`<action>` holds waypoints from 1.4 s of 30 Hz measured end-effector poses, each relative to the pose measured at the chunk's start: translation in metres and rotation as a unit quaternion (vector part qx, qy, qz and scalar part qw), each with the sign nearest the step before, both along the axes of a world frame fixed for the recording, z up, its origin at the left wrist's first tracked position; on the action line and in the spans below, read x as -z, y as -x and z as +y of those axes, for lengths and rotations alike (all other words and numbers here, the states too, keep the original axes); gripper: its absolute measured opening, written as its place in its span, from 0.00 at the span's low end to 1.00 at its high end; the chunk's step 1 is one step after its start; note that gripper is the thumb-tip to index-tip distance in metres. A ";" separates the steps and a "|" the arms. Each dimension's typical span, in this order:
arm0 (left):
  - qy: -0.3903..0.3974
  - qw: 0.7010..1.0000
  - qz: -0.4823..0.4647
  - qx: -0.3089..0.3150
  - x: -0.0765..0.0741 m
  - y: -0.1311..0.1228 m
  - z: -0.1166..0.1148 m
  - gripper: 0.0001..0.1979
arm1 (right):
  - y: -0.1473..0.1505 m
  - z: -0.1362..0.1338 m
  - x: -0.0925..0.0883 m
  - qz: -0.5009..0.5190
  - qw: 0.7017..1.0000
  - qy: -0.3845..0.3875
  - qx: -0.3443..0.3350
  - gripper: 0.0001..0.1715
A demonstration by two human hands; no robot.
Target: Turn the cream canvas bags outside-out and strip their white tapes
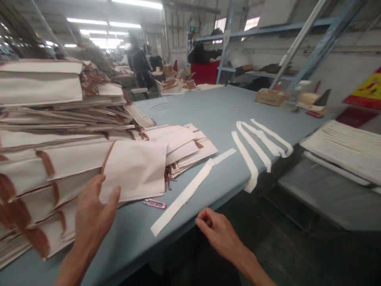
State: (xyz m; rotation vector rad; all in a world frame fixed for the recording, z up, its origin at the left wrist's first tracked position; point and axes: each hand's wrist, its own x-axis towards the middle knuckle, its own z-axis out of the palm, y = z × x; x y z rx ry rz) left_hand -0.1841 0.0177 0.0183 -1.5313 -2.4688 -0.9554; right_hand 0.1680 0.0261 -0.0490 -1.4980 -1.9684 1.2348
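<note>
Here, left hand wide at cream fabric.

Blue table — cream fabric pieces in stacks, white strips, pink snips.

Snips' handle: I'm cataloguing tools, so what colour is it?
The handle is pink; head view.

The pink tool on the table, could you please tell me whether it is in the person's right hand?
No, the pink tool lies on the blue table, apart from the right hand.
</note>
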 end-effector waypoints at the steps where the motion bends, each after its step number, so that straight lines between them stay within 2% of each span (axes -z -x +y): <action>1: -0.009 1.000 0.010 0.001 0.002 -0.004 -0.006 0.29 | -0.001 0.000 -0.003 -0.001 1.000 -0.005 0.005 0.15; 4: 0.002 1.000 0.023 -0.016 0.006 -0.001 -0.017 0.27 | -0.002 0.002 -0.012 0.009 1.000 -0.022 0.009 0.17; 6: 0.032 0.999 0.020 -0.025 0.006 0.011 -0.014 0.28 | 0.000 0.003 -0.015 0.021 0.999 -0.025 0.004 0.19; 11: 0.087 0.996 -0.009 -0.029 0.000 0.040 0.023 0.31 | 0.014 -0.004 -0.013 0.026 0.999 -0.022 -0.032 0.16; 14: 0.092 0.994 -0.047 0.022 -0.007 0.043 0.045 0.30 | 0.019 -0.013 -0.012 0.026 0.999 0.000 -0.044 0.15; 16: 0.077 0.992 -0.063 0.077 -0.012 0.035 0.050 0.27 | 0.020 -0.017 -0.014 0.027 0.998 0.011 -0.047 0.16; 19: 0.039 0.989 -0.042 0.137 -0.014 0.010 0.039 0.22 | 0.020 -0.016 -0.019 0.039 0.998 0.014 -0.047 0.17; 21: 0.028 0.984 -0.008 0.175 -0.009 -0.011 0.024 0.16 | 0.021 -0.009 -0.025 0.061 0.998 0.008 -0.033 0.19; 23: 0.022 0.975 0.021 0.221 0.000 -0.029 0.007 0.12 | 0.025 0.005 -0.031 0.081 0.996 -0.027 0.006 0.20; 26: 0.014 0.966 0.056 0.253 0.017 -0.044 -0.015 0.12 | 0.036 0.030 -0.042 0.089 0.989 -0.100 0.058 0.23; 30: 0.013 0.953 0.087 0.290 0.041 -0.045 -0.034 0.12 | 0.065 0.053 -0.061 0.080 0.982 -0.168 0.031 0.29; 32: 0.020 0.946 0.090 0.310 0.051 -0.044 -0.040 0.15 | 0.081 0.060 -0.074 0.062 0.958 -0.281 -0.020 0.33; 33: 0.023 0.945 0.088 0.315 0.055 -0.044 -0.042 0.16 | 0.089 0.063 -0.082 0.047 0.932 -0.354 -0.058 0.35; 35: 0.025 0.945 0.079 0.316 0.060 -0.044 -0.047 0.18 | 0.102 0.071 -0.096 0.005 0.862 -0.482 -0.158 0.38; 36: 0.024 0.946 0.072 0.315 0.061 -0.044 -0.049 0.18 | 0.108 0.076 -0.101 -0.020 0.829 -0.515 -0.216 0.37; 39: 0.014 0.947 0.042 0.317 0.056 -0.042 -0.056 0.19 | 0.120 0.091 -0.106 -0.095 0.759 -0.534 -0.360 0.27; 42: -0.001 0.951 0.002 0.308 0.051 -0.040 -0.059 0.23 | 0.127 0.100 -0.095 -0.122 0.736 -0.530 -0.402 0.06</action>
